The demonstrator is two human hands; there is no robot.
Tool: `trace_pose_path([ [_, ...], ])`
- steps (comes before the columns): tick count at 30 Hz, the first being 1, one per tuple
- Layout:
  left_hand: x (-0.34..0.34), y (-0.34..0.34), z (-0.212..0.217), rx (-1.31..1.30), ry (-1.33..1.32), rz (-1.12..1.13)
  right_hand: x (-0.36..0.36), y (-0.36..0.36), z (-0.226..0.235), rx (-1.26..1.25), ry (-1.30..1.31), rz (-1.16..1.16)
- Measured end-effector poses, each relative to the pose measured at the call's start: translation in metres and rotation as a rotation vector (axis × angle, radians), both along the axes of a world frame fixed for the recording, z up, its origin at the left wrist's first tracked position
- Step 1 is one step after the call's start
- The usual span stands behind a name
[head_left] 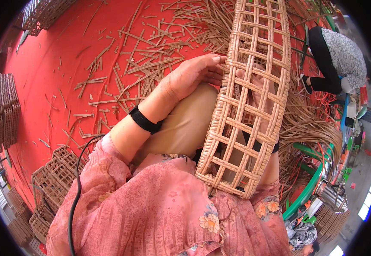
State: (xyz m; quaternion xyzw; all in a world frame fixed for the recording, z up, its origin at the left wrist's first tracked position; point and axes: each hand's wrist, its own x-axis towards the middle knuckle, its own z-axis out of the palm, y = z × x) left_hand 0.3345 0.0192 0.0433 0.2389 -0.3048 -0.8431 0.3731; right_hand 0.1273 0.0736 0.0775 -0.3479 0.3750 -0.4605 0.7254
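Closest in, a pink flowered blouse point(159, 213) fills the lower middle of the view, with a black cable point(75, 187) running down over the left shoulder. Resting against the lap and a tan-trousered knee point(185, 123) stands a woven rattan basket frame point(253, 94), an open lattice of pale cane tilted on edge, its lower rim by the waist and its upper end reaching toward the top of the picture. It seems propped this way so both hands can reach either face of the weave.

The left hand point(194, 74), with a black band on its wrist, lies on the frame's left rim, fingers curled over the edge strand in a narrow hold that looks meant to steady it. The right hand point(258, 91) is behind the lattice, seen only through the gaps; whether its grip is wide or closed on a strand I cannot tell.

Beyond the knee, the red floor point(44, 64) is littered with short cut cane offcuts point(138, 55). Long loose rattan strands point(309, 123) fan out to the right of the frame. Stacked finished lattice baskets point(1, 111) sit at the floor's left edge. Far right, another person point(339, 59) bends over work. No labels or signs are readable.
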Motion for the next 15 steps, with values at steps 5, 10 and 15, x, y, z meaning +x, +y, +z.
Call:
trace_pose_path([
  [5, -0.009, -0.003, 0.004, 0.037, -0.024, -0.06, -0.014, 0.007, 0.009, 0.011, 0.091, -0.041],
  [10, -0.005, -0.001, 0.003, 0.043, -0.041, -0.05, -0.042, -0.001, 0.037, -0.002, 0.596, -0.245],
  [15, -0.01, 0.001, -0.002, 0.028, 0.037, -0.047, 0.001, -0.013, 0.146, -0.537, 1.213, -0.459],
])
